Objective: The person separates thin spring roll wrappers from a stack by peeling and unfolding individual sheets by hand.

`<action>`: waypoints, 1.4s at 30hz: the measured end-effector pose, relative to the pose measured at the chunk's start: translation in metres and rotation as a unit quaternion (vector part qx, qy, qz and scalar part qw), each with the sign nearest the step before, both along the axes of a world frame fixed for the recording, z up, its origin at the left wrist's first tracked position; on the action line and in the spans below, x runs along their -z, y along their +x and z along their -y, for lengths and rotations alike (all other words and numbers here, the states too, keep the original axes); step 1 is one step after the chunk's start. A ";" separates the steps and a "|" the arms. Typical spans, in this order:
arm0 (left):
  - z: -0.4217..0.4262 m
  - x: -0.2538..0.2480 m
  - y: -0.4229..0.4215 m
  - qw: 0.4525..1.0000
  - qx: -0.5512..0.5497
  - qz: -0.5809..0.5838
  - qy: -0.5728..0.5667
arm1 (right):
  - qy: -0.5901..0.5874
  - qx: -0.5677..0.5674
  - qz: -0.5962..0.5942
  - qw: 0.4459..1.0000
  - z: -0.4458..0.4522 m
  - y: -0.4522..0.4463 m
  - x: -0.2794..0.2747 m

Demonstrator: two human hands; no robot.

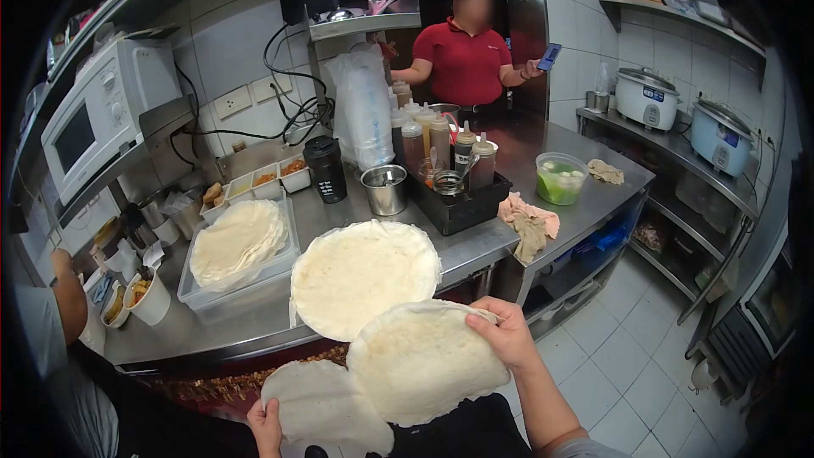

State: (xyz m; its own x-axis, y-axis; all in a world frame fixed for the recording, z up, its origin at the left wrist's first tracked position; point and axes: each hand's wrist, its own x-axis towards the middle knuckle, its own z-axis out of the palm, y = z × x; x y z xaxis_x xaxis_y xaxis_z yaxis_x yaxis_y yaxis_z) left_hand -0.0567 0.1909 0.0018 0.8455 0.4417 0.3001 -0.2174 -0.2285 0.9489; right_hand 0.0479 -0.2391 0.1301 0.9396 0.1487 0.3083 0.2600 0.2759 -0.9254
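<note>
My right hand [506,331] grips the upper right edge of a pale round flatbread sheet [424,365], which hangs in front of the counter's edge. Lower left, my left hand [265,426] is closed on the edge of a thinner, greyish sheet [324,407]; the two sheets meet or overlap in the middle. Just beyond them a stack of round sheets [365,276] lies at the counter's front edge. More folded sheets [239,242] fill a clear plastic tub [246,287] to the left.
Steel cup [384,195], black tumbler [326,171] and black tray of sauce bottles [462,212] stand behind the stack. Cloths [531,225] and a green-filled tub [560,180] are right. A person in red [465,59] holds a phone; another person's arm [69,297] is left.
</note>
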 end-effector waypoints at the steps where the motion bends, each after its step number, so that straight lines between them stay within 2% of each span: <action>1: -0.002 0.000 -0.001 1.000 -0.008 -0.002 0.007 | 0.005 0.009 0.000 1.000 0.003 0.001 0.000; 4: -0.034 0.023 -0.008 0.998 -0.044 0.034 0.015 | 0.035 0.021 0.013 0.999 0.019 0.000 -0.008; 6: -0.058 0.030 -0.020 0.997 -0.059 -0.045 0.034 | 0.055 0.023 0.023 0.998 0.028 -0.001 -0.012; 7: -0.067 0.033 -0.028 0.993 -0.068 -0.085 0.043 | 0.013 0.013 0.033 0.999 0.029 -0.001 -0.015; 8: -0.024 -0.012 -0.033 0.979 -0.102 -0.129 0.123 | -0.028 0.003 0.043 0.999 0.028 -0.003 -0.019; 10: -0.023 -0.016 -0.035 0.969 -0.047 -0.173 0.172 | -0.101 -0.060 0.080 0.990 0.023 -0.006 -0.031; 13: -0.015 -0.020 -0.035 0.952 -0.001 -0.223 0.211 | -0.206 -0.206 0.187 0.938 0.015 0.001 -0.056; 14: -0.010 -0.022 -0.033 0.947 0.010 -0.237 0.219 | -0.186 -0.209 0.227 0.933 0.007 0.000 -0.069; 17: -0.006 -0.011 -0.025 0.941 0.036 -0.253 0.221 | -0.152 -0.089 0.255 0.951 -0.017 0.018 -0.092; 19: -0.015 0.013 -0.018 0.947 0.049 -0.250 0.194 | -0.079 -0.096 0.174 0.977 -0.037 0.043 -0.106; 20: -0.003 0.007 -0.017 0.950 0.039 -0.201 0.236 | -0.036 -0.112 0.141 0.983 -0.049 0.057 -0.112; 23: 0.023 -0.029 -0.014 0.909 0.055 -0.303 0.282 | 0.033 -0.124 0.073 0.989 -0.079 0.111 -0.109; 24: 0.030 -0.034 -0.014 0.919 0.073 -0.288 0.261 | 0.046 -0.093 0.049 0.993 -0.088 0.124 -0.107; 25: 0.039 -0.046 -0.013 0.912 0.087 -0.295 0.272 | -0.083 0.010 0.112 0.990 -0.090 0.142 -0.097; 26: 0.049 -0.063 -0.012 0.905 0.102 -0.301 0.283 | -0.209 0.113 0.172 0.956 -0.090 0.160 -0.086; 27: 0.057 -0.077 -0.011 0.898 0.116 -0.307 0.294 | -0.327 0.213 0.228 0.892 -0.092 0.162 -0.088; 28: 0.060 -0.086 -0.009 0.888 0.141 -0.315 0.303 | -0.455 0.234 0.217 0.831 -0.092 0.157 -0.087; 31: 0.079 -0.126 -0.004 0.888 0.202 -0.287 0.296 | -0.503 0.217 0.404 0.733 -0.106 0.113 -0.080; 33: 0.092 -0.151 0.002 0.887 0.232 -0.224 0.330 | -0.383 -0.054 0.448 0.806 -0.121 0.083 -0.060; 35: 0.096 -0.168 0.008 0.890 0.253 -0.159 0.345 | -0.363 -0.293 0.406 0.786 -0.133 0.038 -0.060; 37: 0.098 -0.179 0.012 0.898 0.270 -0.093 0.335 | -0.308 -0.323 0.456 0.770 -0.139 0.013 -0.046; 40: 0.101 -0.198 0.009 0.914 0.263 -0.012 0.308 | -0.324 -0.385 0.343 0.793 -0.134 0.003 -0.058; 41: 0.102 -0.201 0.007 0.922 0.257 0.017 0.290 | -0.317 -0.381 0.354 0.793 -0.132 0.006 -0.056; 42: 0.099 -0.204 0.004 0.924 0.264 -0.001 0.278 | -0.310 -0.376 0.365 0.793 -0.130 0.011 -0.053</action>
